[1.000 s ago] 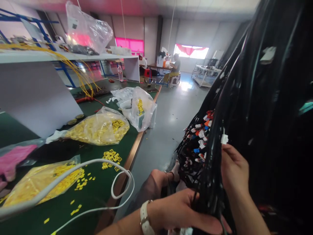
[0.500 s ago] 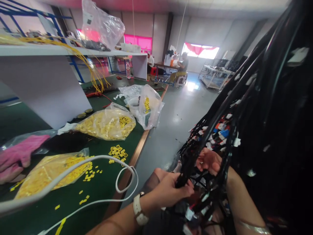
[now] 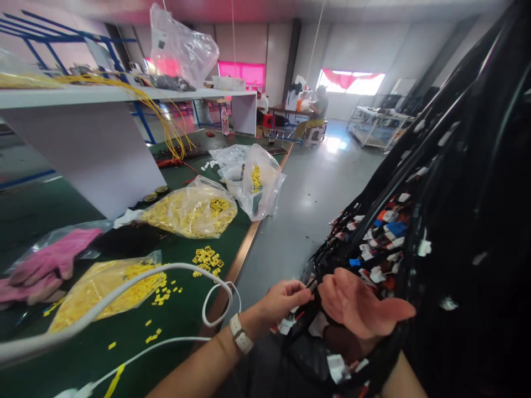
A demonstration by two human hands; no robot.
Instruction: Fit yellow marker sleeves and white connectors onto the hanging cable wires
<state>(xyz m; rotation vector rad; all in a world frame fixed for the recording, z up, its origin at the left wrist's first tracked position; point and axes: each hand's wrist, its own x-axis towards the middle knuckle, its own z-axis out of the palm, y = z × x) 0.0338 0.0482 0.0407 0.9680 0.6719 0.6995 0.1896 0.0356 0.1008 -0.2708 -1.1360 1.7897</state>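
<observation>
A thick bundle of black cables (image 3: 448, 182) with small white, red and blue tags hangs at the right and fills that side of the view. My left hand (image 3: 282, 301), with a white watch on the wrist, pinches the end of one black cable at the bundle's lower edge. My right hand (image 3: 357, 304) is held palm up just to the right of it, fingers stretched out, under and against the cable ends, with nothing gripped.
A green-topped bench (image 3: 182, 309) runs along the left, with bags of yellow clips (image 3: 194, 213), loose yellow clips (image 3: 207, 260), a white cable (image 3: 124, 287), pink gloves (image 3: 45, 265) and a white shelf (image 3: 103, 138). A person sits at a far table (image 3: 317, 110). Grey floor (image 3: 307, 193) lies between.
My left hand has let go of the fistful of cables and now pinches a single cable end. My right hand has come out of the bundle and turned palm up.
</observation>
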